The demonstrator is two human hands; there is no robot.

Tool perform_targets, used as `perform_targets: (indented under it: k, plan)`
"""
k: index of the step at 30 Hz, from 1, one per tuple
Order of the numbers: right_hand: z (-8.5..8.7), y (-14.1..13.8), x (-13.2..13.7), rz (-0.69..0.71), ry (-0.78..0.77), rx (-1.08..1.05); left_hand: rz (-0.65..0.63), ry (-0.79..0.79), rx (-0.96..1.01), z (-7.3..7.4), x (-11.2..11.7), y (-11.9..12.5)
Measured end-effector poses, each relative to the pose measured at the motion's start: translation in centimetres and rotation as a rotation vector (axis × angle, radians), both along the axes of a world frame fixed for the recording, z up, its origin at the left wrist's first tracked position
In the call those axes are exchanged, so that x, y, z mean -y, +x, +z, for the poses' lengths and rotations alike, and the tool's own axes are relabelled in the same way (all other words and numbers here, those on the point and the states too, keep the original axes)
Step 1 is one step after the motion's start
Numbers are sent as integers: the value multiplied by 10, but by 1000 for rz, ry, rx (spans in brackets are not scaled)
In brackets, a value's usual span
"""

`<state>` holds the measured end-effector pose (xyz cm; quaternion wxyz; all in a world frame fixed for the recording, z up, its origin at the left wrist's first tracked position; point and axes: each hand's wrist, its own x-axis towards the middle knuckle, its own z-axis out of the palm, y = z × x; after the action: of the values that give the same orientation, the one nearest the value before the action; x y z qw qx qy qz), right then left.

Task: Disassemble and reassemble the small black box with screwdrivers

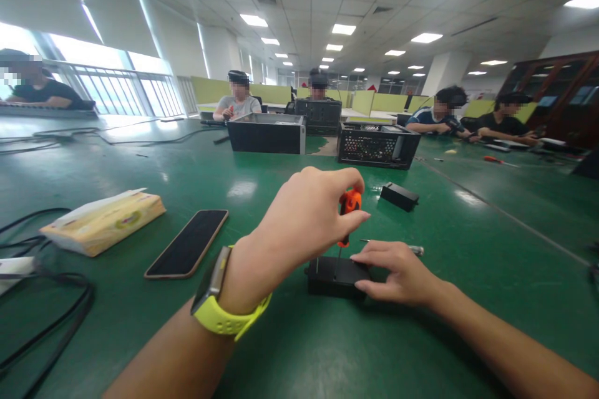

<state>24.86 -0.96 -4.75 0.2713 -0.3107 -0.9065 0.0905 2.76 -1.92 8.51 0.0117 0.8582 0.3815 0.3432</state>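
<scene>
My left hand (304, 218), with a yellow watch band on its wrist, is closed round the orange handle of a small screwdriver (349, 206). The screwdriver stands upright with its tip on a small black box (334, 275) lying on the green table (421, 349). My right hand (397, 271) rests on the box's right side, fingers pressed down flat on it. A thin silver tool (414, 249) lies just behind my right hand.
A black phone (189, 243) and a tissue pack (103, 221) lie to the left, with black cables (47, 318) at the left edge. Another small black box (399, 196) sits further back. Computer cases (266, 133) and several seated people are at the far side.
</scene>
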Motion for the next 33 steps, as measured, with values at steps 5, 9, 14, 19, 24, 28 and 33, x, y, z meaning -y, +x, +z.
perform_targets:
  k: [5,9,14,19,24,28,33]
  plan:
    - [-3,-1,1,-1,-26,-33,9,66,-35,0,-1,-2]
    - [-2,-1,1,0,-41,-35,-24,123,-32,3,-1,-5]
    - [-3,-1,2,0,-44,-46,-66,30,23,9,4,-10]
    - [-4,0,2,6,-29,-51,-110,-122,26,12,9,-12]
    - [-4,-1,2,3,-15,-44,-137,-120,88,6,8,-6]
    - [-3,-1,3,-3,-19,-41,-107,-94,117,3,7,-4]
    - [-3,0,4,-2,-30,-51,-155,-122,79,2,5,-8]
